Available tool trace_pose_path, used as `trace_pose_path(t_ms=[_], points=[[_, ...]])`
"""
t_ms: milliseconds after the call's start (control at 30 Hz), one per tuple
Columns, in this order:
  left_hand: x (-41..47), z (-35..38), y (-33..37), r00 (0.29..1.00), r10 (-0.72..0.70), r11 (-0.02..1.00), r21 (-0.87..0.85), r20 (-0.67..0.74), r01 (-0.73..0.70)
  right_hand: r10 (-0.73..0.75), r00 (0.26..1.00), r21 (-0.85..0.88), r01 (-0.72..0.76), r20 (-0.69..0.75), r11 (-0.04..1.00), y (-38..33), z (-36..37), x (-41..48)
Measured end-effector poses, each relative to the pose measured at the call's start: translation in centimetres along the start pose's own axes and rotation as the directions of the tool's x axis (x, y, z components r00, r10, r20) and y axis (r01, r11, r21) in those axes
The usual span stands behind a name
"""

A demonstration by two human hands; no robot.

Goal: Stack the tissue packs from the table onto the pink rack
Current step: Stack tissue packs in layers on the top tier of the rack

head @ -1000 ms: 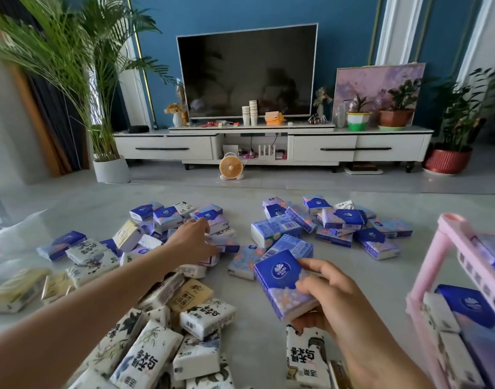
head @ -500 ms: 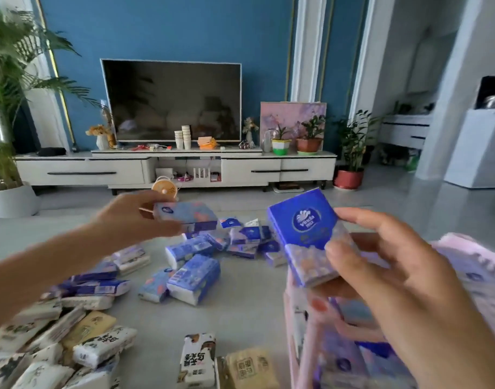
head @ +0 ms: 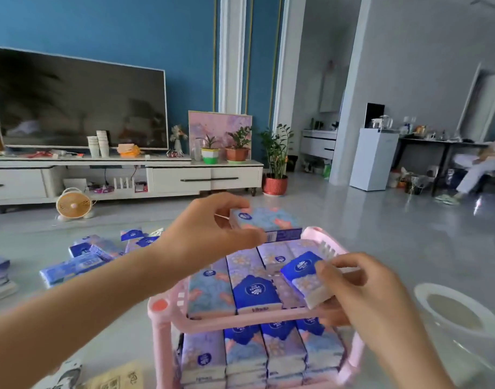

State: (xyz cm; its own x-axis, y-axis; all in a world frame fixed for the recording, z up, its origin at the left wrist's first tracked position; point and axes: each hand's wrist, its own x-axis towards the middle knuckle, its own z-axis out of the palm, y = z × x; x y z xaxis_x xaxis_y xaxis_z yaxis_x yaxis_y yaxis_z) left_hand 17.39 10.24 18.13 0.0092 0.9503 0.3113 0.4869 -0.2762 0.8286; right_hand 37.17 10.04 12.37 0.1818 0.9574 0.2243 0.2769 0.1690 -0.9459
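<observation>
The pink rack (head: 168, 314) stands low in the middle, with blue tissue packs lined up on its top shelf (head: 254, 290) and on the shelf below (head: 257, 352). My left hand (head: 210, 234) grips a pale blue floral tissue pack (head: 268, 223) above the rack's far end. My right hand (head: 361, 287) pinches a dark blue tissue pack (head: 305, 276), tilted, over the right side of the top shelf. More loose blue packs (head: 81, 262) lie on the floor at the left.
White and yellow tissue packs (head: 100, 377) lie at the bottom left edge. A white round dish (head: 454, 310) sits on the floor to the right. A TV cabinet (head: 179, 178), a small fan (head: 72, 203) and potted plants stand behind. A person sits far right.
The view has swung right and down onto the rack. Both hands have carried their packs from above the floor pile to over the rack's top shelf.
</observation>
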Motion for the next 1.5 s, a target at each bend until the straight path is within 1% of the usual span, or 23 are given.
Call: trace_pose_path(t_ms=[67,100,200,233,367,500,567,633,667,733,800,900,967,1000,1033,1067,1100,1133,1167,1233,1367,1433,1500], points=[[0.3,0.8,-0.7,0.999,-0.033,0.999,0.012,-0.02,0.033,-0.061,0.997,-0.196,0.051,-0.045,0.979,0.0,0.5,0.0],[0.4,1.0,-1.1,0.998,-0.055,0.998,0.019,-0.021,0.055,-0.081,0.995,-0.305,0.062,-0.05,0.95,-0.1,0.7,0.0],[0.2,1.2,-2.1,0.995,-0.1,0.994,0.031,-0.012,0.1,-0.093,0.996,-0.577,0.085,0.015,0.812,-0.5,1.2,-0.4],[0.1,1.3,-2.3,0.994,-0.108,0.994,0.023,-0.006,0.108,-0.099,0.994,-0.619,0.102,0.039,0.779,-0.6,1.2,-0.5],[0.1,1.6,-2.4,0.994,-0.112,0.994,-0.012,0.005,0.112,-0.152,0.98,-0.668,0.199,0.128,0.717,-0.7,0.7,-0.1],[0.0,2.3,-1.8,0.995,-0.088,0.993,-0.073,0.037,0.09,-0.154,0.968,-0.668,0.25,0.2,0.701,-0.3,0.4,0.0],[0.1,2.6,-1.6,0.997,-0.064,0.994,-0.089,0.045,0.068,-0.199,0.967,-0.592,0.256,0.161,0.764,-0.2,-0.2,0.0],[0.2,2.7,-1.4,0.995,-0.037,0.993,-0.108,0.094,0.047,-0.255,0.96,-0.424,0.278,0.113,0.862,-0.5,-0.9,0.1],[0.2,2.8,-1.3,0.99,-0.012,0.994,-0.11,0.144,0.028,-0.256,0.959,-0.332,0.282,0.12,0.9,-0.6,-1.2,0.1],[0.3,3.1,-1.0,0.967,0.037,0.99,-0.142,0.253,-0.001,-0.227,0.954,-0.173,0.262,0.197,0.949,-1.0,-1.5,0.2],[0.4,3.5,-0.8,0.944,0.078,0.979,-0.204,0.321,-0.012,-0.226,0.932,-0.032,0.245,0.283,0.969,-0.9,-1.6,0.4],[1.1,4.4,-0.9,0.937,0.09,0.957,-0.289,0.337,0.012,-0.281,0.889,0.112,0.258,0.361,0.96,-0.5,-2.2,0.4],[1.3,4.9,-1.0,0.942,0.05,0.941,-0.333,0.332,0.067,-0.271,0.88,0.183,0.214,0.39,0.96,-0.6,-2.8,0.3],[1.4,5.2,-1.1,0.945,0.04,0.945,-0.32,0.324,0.07,-0.264,0.894,0.182,0.21,0.362,0.961,-0.4,-3.1,0.4],[1.3,5.5,-1.2,0.949,0.042,0.971,-0.235,0.313,0.035,-0.265,0.919,0.127,0.237,0.292,0.963,-0.1,-3.4,0.6],[1.1,5.8,-1.4,0.947,0.057,0.997,-0.074,0.315,-0.035,-0.271,0.943,0.024,0.272,0.192,0.962,0.1,-3.6,0.8],[0.8,6.1,-1.6,0.936,0.093,0.982,0.124,0.338,-0.142,-0.29,0.953,-0.098,0.298,0.092,0.95,0.2,-3.8,1.0],[0.5,6.3,-1.9,0.912,0.14,0.922,0.285,0.385,-0.262,-0.323,0.946,-0.201,0.319,0.016,0.926,0.1,-3.9,1.1],[0.2,6.5,-2.1,0.88,0.171,0.861,0.368,0.443,-0.352,-0.358,0.933,-0.288,0.335,-0.028,0.897,0.0,-3.8,1.1],[-0.2,6.8,-2.6,0.836,0.166,0.794,0.432,0.523,-0.428,-0.369,0.929,-0.418,0.322,-0.035,0.85,-0.3,-3.4,0.8],[-0.2,6.8,-2.8,0.837,0.195,0.763,0.457,0.511,-0.457,-0.301,0.953,-0.631,0.248,0.024,0.735,0.2,-2.0,0.5],[-0.2,6.9,-2.9,0.849,0.215,0.752,0.473,0.483,-0.459,-0.274,0.959,-0.739,0.24,0.078,0.629,0.1,-1.5,0.3],[-0.4,7.0,-3.1,0.862,0.219,0.757,0.477,0.457,-0.445,-0.24,0.956,-0.822,0.27,0.168,0.502,-0.2,-1.5,0.1]])
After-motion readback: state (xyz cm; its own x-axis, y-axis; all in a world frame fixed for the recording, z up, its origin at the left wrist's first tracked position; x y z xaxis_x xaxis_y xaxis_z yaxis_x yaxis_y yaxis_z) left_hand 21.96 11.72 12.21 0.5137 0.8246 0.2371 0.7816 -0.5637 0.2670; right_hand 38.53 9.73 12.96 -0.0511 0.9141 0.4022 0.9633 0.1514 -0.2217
